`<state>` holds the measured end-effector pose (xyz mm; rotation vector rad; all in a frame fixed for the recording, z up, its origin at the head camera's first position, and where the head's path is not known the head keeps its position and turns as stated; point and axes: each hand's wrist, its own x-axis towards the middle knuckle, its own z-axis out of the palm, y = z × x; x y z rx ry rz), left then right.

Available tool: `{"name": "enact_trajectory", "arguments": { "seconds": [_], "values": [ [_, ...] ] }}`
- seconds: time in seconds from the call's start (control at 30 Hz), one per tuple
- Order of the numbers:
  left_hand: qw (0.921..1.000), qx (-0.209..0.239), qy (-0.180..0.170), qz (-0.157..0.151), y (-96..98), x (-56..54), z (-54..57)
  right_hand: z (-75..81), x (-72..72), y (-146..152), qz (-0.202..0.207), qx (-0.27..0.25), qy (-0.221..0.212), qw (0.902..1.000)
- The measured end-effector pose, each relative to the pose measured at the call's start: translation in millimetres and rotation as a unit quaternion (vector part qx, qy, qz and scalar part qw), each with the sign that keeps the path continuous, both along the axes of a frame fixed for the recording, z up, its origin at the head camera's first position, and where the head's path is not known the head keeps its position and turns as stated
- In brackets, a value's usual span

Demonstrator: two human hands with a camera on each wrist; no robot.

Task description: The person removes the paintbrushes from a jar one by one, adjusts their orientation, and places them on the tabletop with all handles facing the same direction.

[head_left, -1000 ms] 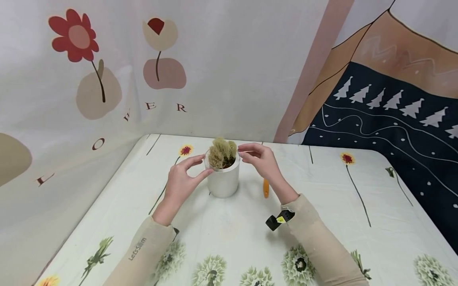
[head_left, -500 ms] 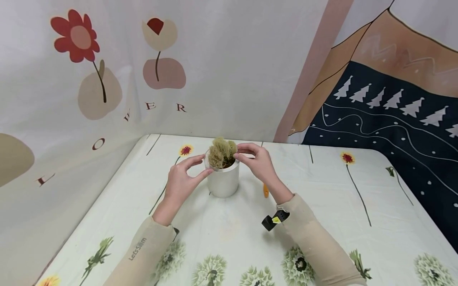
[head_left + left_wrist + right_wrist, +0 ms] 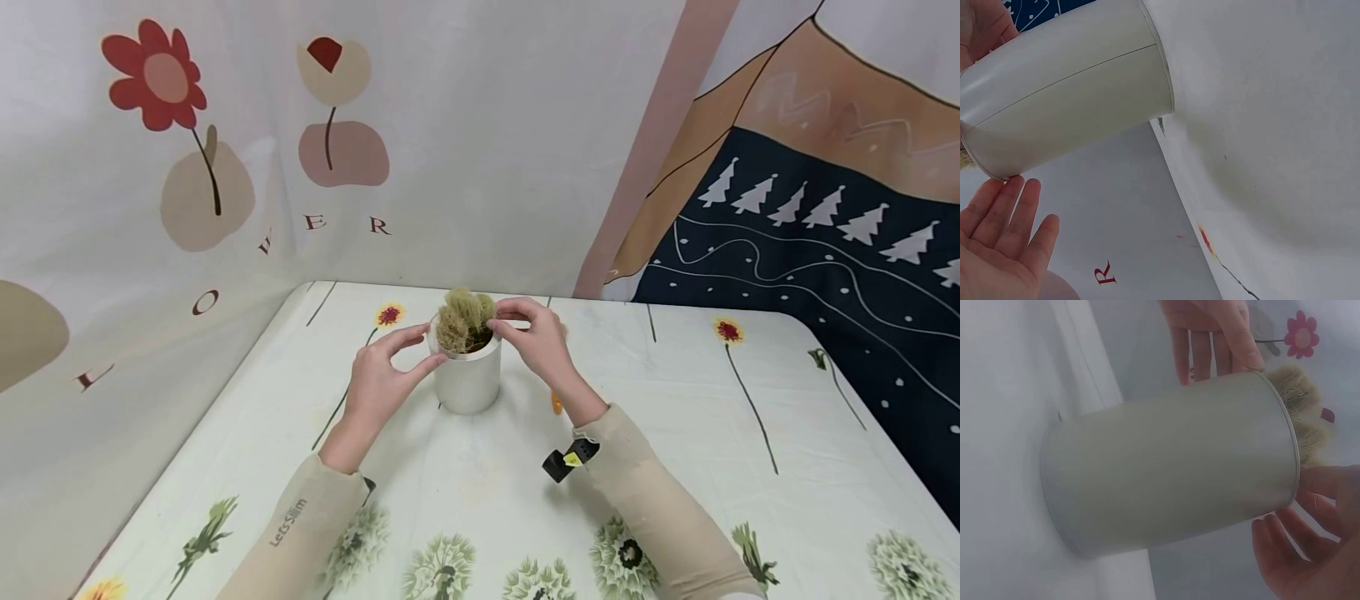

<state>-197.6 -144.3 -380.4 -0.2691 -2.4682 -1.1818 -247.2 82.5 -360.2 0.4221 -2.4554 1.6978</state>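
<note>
A white cylindrical flowerpot (image 3: 468,387) stands upright on the table, with a tufted yellow-green plant (image 3: 460,323) in dark soil. My left hand (image 3: 378,379) holds the pot's rim from the left, thumb at the near side and fingers farther back. In the left wrist view its fingertips touch the edge of the pot (image 3: 1072,94). At the opposite side, my right hand (image 3: 536,335) pinches the rim, thumb over the edge beside the plant and fingers outside. The right wrist view shows both hands near the mouth of the pot (image 3: 1172,465); the right thumb's tip is partly hidden.
An orange-handled object (image 3: 557,403) lies on the table right of the pot, partly covered by my right forearm. A flower-printed cloth (image 3: 480,475) covers the table. Printed fabric walls (image 3: 487,167) rise behind it and at the left.
My right hand has shifted slightly left, its thumb moving from outside the rim to over it beside the plant. The left hand and the flowerpot have stayed in place.
</note>
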Motion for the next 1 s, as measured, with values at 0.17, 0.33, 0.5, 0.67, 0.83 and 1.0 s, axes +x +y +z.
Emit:
{"name": "enact_trajectory", "arguments": {
  "seconds": [0.17,0.33,0.5,0.67,0.83,1.0],
  "values": [
    [1.0,0.001,0.004,-0.002,0.0,0.1,-0.2,-0.5,-0.9,-2.1,-0.008,-0.004,0.005,0.9999],
    [1.0,0.001,0.005,0.0,-0.4,-0.3,-1.1,-1.3,-0.4,-3.1,-0.013,-0.013,0.005,0.9998],
    [1.0,0.0,0.005,0.002,-0.5,0.0,-1.2,-1.9,-1.4,-3.7,-0.009,-0.031,0.013,0.9994],
    [0.9999,-0.001,0.016,0.002,-0.1,-0.1,-1.2,-0.1,-0.9,-4.5,-0.012,-0.014,0.04,0.999],
    [0.9997,-0.002,0.026,0.001,0.2,-0.8,-1.3,-0.7,-1.6,-5.6,-0.004,0.006,0.058,0.9983],
    [0.9997,0.001,0.026,-0.002,0.1,-0.8,-1.2,-1.8,-2.2,-6.8,0.026,0.004,0.054,0.9982]
  ]
}}
